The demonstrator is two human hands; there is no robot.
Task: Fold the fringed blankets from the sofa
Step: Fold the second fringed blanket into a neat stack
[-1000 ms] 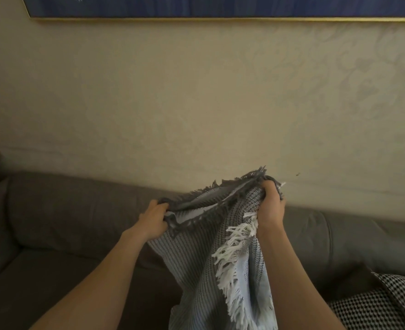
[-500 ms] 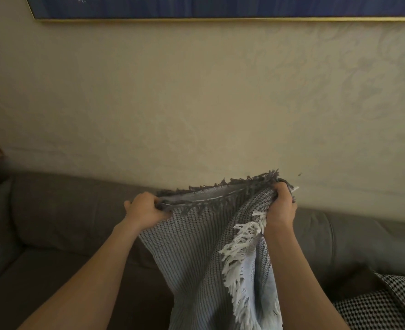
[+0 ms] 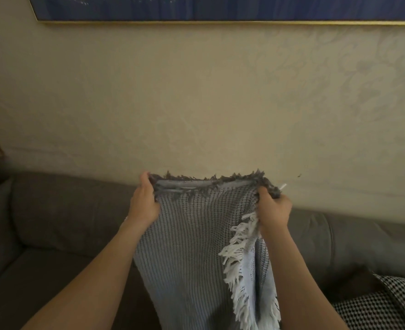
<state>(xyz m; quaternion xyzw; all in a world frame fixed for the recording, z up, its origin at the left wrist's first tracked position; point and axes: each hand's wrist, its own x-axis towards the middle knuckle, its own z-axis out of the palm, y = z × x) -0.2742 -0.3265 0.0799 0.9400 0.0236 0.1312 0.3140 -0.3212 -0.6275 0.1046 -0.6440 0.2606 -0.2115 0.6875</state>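
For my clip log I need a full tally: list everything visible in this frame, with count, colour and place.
fringed blanket: one, grey-blue, dark and white fringes, held up before the sofa
sofa: one, grey-brown, against the wall
checked fabric: one, black-and-white, lower right corner
framed picture: one, blue, gold frame, top of wall
left hand: one, grips blanket's top left corner
right hand: one, grips blanket's top right corner

head-worn view, facing sofa [image 3: 54, 210]

The blanket [image 3: 196, 246] hangs between both hands, before the sofa [image 3: 61, 210].
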